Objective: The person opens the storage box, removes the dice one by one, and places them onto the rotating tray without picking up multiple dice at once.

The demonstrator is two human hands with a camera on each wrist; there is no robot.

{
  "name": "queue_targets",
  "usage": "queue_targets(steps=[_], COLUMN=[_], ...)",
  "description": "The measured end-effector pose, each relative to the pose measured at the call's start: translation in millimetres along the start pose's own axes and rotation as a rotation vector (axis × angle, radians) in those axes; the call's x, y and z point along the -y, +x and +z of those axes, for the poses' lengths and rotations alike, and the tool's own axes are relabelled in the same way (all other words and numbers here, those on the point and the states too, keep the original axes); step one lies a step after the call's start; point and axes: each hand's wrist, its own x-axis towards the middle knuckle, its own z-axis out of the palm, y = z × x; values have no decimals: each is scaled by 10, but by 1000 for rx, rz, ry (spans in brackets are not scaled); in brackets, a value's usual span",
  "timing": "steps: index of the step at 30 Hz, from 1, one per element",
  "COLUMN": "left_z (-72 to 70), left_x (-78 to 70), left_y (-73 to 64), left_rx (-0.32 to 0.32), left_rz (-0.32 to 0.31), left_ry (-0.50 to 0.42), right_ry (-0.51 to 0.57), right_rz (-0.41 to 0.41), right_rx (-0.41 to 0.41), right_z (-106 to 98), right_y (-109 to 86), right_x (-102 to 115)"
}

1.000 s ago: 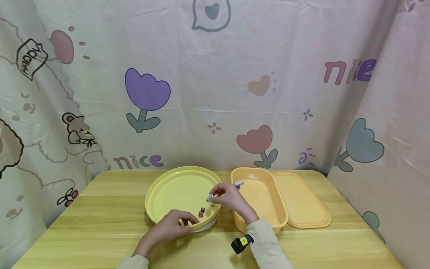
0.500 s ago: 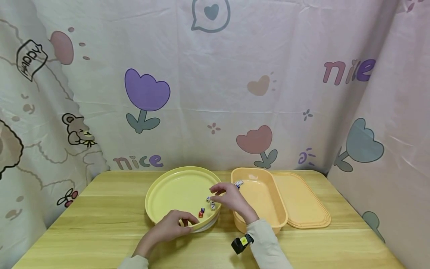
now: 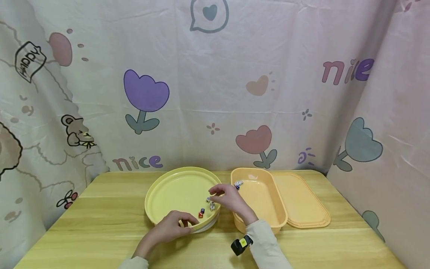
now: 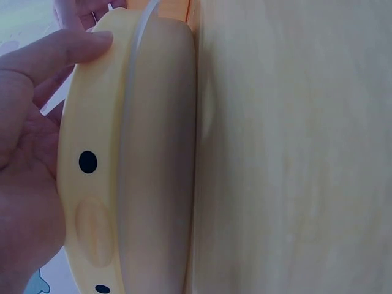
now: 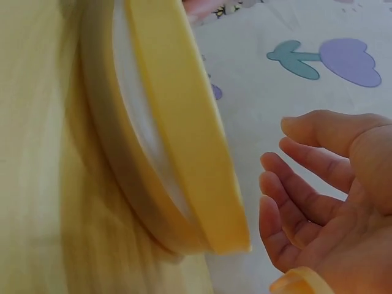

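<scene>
A patterned cloth (image 3: pixel 201 86) hangs behind everything, and a wood-grained counter (image 3: pixel 94 224) carries the things. The round yellow tray (image 3: pixel 178 190) and, to its right, the rectangular orange bin (image 3: pixel 262 203) stand near each other, which likely keeps the reach between them short. A flat orange lid (image 3: pixel 305 201) lies on the counter right of the bin, probably set there to leave the bin's top uncovered; the bin's wall hides its left edge. The left hand (image 3: pixel 171 226) pinches the tray's near rim, thumb against the outer wall and fingers over to the inside, apparently to steady it. The right hand (image 3: pixel 230 198) is over the tray's right edge, its fingers loosely curved, a gap between thumb and fingertips, and nothing visible in its hold. It covers part of that rim and the bin's left side. A black device (image 3: pixel 242 245) juts from the right sleeve (image 3: pixel 267 243). The white dice (image 3: pixel 212 207) lie inside the tray by its right edge, one partly covered by the thumb, so counting them is uncertain; a dark die (image 3: pixel 202 210) and a red die (image 3: pixel 200 215) sit just beside each other nearer the left hand. More dice (image 3: pixel 239 183) are bunched in the bin's far left corner, too small to read, and neither wrist view shows any die clearly.
</scene>
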Motion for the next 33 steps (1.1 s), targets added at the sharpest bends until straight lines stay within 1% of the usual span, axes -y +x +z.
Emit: queue_targets(steps=[3, 6, 9, 12, 15, 18, 22, 27, 33], left_z=[-27, 0, -7, -17, -14, -4, 2, 7, 9], left_x=[-7, -8, -13, -12, -5, 3, 6, 4, -6], left_y=[-20, -15, -17, -17, -14, -12, -8, -14, -19], left_rx=[-2, -9, -14, -12, -8, -3, 1, -3, -8], left_rz=[-9, -7, -13, -15, -16, -21, -33, -39, -33], left_ry=[3, 1, 5, 7, 3, -3, -11, -15, -13], right_ry=[-32, -77, -100, -97, -70, -30, -26, -15, 11], right_rz=[-5, -15, -15, 27, 76, 119, 153, 196, 285], right_rx=[21, 24, -4, -49, -106, -133, -157, -194, -219], right_z=[21, -54, -195, -387, -562, -697, -793, -818, -800], right_y=[3, 16, 98, 200, 278, 320, 356, 381, 398], right_x=[40, 64, 110, 142, 107, 14, -160, -395, -648])
